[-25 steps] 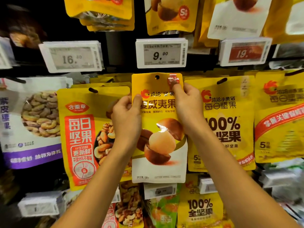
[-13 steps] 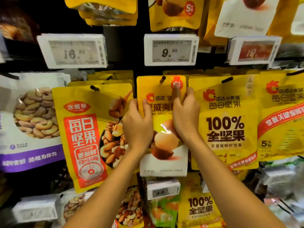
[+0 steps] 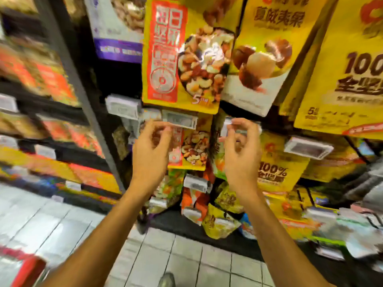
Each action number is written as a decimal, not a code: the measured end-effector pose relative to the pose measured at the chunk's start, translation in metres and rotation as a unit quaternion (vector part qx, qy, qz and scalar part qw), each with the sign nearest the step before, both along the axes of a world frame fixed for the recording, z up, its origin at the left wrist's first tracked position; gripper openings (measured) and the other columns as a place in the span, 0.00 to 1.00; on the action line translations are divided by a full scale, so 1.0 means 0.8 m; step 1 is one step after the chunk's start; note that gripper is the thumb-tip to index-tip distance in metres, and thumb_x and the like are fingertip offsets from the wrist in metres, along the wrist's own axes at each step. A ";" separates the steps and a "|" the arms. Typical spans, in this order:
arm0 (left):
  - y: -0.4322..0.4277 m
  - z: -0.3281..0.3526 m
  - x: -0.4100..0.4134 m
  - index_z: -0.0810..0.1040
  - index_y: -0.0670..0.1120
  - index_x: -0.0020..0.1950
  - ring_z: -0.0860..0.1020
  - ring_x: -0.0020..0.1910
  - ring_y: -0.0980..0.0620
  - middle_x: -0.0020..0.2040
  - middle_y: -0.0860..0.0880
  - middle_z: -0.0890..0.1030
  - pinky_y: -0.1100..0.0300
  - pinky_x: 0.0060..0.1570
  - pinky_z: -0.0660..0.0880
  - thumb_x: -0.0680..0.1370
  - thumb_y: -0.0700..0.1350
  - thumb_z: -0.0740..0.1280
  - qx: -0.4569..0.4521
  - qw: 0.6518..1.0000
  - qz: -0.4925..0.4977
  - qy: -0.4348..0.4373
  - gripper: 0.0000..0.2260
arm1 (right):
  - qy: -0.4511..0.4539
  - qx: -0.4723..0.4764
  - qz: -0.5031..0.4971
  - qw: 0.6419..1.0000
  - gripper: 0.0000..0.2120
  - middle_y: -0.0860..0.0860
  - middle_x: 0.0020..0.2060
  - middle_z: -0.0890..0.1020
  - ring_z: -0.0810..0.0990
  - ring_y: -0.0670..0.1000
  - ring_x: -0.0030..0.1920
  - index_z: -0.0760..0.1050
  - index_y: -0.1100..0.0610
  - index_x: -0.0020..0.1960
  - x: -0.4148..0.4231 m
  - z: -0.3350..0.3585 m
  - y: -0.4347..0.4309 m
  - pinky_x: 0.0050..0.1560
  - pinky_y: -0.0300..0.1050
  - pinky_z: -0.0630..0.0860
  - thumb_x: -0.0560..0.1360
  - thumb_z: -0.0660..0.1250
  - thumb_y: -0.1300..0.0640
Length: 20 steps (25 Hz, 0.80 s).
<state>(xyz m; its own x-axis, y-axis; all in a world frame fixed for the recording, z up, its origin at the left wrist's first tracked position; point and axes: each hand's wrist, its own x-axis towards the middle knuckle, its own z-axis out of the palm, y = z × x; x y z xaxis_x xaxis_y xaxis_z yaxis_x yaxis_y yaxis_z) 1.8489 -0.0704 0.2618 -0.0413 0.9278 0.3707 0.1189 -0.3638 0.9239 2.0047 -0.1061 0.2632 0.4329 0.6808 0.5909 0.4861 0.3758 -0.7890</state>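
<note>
Macadamia pouch hangs lengthwise, top up; tilt perhaps camera's.

Shop, hanging snack bags, seemingly price tags

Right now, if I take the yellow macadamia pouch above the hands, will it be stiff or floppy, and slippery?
Probably floppy: the macadamia pouch looks like a thin, flat film bag. Likely a little slippery, because its surface looks glossy. Perhaps light for its size, since it bulges little.
</note>
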 end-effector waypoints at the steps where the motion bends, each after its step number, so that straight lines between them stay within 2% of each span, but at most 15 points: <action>1: -0.030 -0.028 -0.028 0.76 0.54 0.41 0.76 0.34 0.55 0.32 0.55 0.79 0.57 0.38 0.73 0.79 0.44 0.63 -0.054 0.998 0.022 -0.004 0.08 | 0.024 -0.088 0.080 0.993 0.06 0.57 0.45 0.79 0.81 0.55 0.40 0.71 0.55 0.54 -0.027 -0.025 -0.015 0.38 0.40 0.76 0.79 0.59 0.61; 3: -0.096 -0.073 -0.091 0.77 0.51 0.38 0.76 0.31 0.56 0.28 0.56 0.79 0.59 0.36 0.73 0.79 0.40 0.62 -0.147 0.985 0.088 -0.031 0.11 | 0.058 -0.208 0.202 0.955 0.06 0.53 0.37 0.80 0.81 0.49 0.34 0.71 0.51 0.50 -0.083 -0.068 -0.043 0.34 0.43 0.76 0.80 0.58 0.60; 5: -0.167 -0.106 -0.158 0.76 0.49 0.37 0.75 0.28 0.58 0.26 0.57 0.78 0.64 0.34 0.73 0.78 0.38 0.62 -0.206 0.963 0.164 -0.051 0.12 | 0.078 -0.272 0.290 0.914 0.09 0.50 0.32 0.79 0.77 0.41 0.27 0.71 0.51 0.45 -0.144 -0.103 -0.068 0.29 0.36 0.74 0.80 0.57 0.62; 7: -0.229 -0.121 -0.212 0.76 0.48 0.37 0.75 0.25 0.61 0.25 0.56 0.79 0.69 0.30 0.72 0.78 0.38 0.61 -0.249 0.941 0.217 -0.075 0.12 | 0.071 -0.310 0.358 0.878 0.09 0.50 0.31 0.78 0.77 0.40 0.25 0.71 0.54 0.44 -0.201 -0.126 -0.090 0.27 0.33 0.72 0.80 0.57 0.63; 9: -0.302 -0.138 -0.276 0.75 0.47 0.36 0.74 0.23 0.61 0.24 0.54 0.78 0.69 0.28 0.71 0.78 0.37 0.61 -0.278 0.906 0.300 -0.111 0.12 | 0.057 -0.354 0.438 0.824 0.11 0.51 0.32 0.79 0.78 0.41 0.26 0.72 0.53 0.42 -0.282 -0.150 -0.125 0.28 0.33 0.73 0.80 0.57 0.63; 12: -0.394 -0.160 -0.364 0.76 0.45 0.37 0.75 0.27 0.57 0.26 0.52 0.77 0.62 0.33 0.71 0.78 0.40 0.62 -0.302 0.850 0.402 -0.157 0.10 | 0.014 -0.374 0.550 0.747 0.10 0.52 0.33 0.80 0.79 0.42 0.29 0.73 0.52 0.44 -0.399 -0.167 -0.184 0.31 0.33 0.73 0.80 0.57 0.62; 15: -0.456 -0.167 -0.458 0.78 0.46 0.41 0.79 0.29 0.56 0.28 0.52 0.80 0.67 0.30 0.74 0.78 0.38 0.61 -0.287 0.815 0.446 -0.232 0.10 | 0.005 -0.350 0.641 0.683 0.10 0.51 0.33 0.80 0.79 0.42 0.30 0.74 0.53 0.45 -0.521 -0.169 -0.223 0.33 0.33 0.74 0.80 0.56 0.63; 17: -0.495 -0.172 -0.548 0.78 0.46 0.40 0.79 0.27 0.57 0.28 0.52 0.80 0.69 0.28 0.74 0.78 0.36 0.60 -0.266 0.777 0.513 -0.251 0.11 | -0.037 -0.357 0.677 0.643 0.11 0.49 0.33 0.80 0.78 0.41 0.30 0.74 0.52 0.44 -0.623 -0.177 -0.241 0.34 0.33 0.74 0.80 0.56 0.62; 20: -0.556 -0.202 -0.672 0.74 0.46 0.41 0.77 0.24 0.61 0.24 0.55 0.78 0.69 0.27 0.73 0.80 0.38 0.58 -0.315 0.675 0.597 -0.299 0.10 | -0.214 -0.401 0.698 0.553 0.09 0.50 0.37 0.82 0.80 0.46 0.35 0.75 0.54 0.47 -0.766 -0.216 -0.268 0.41 0.42 0.76 0.81 0.56 0.57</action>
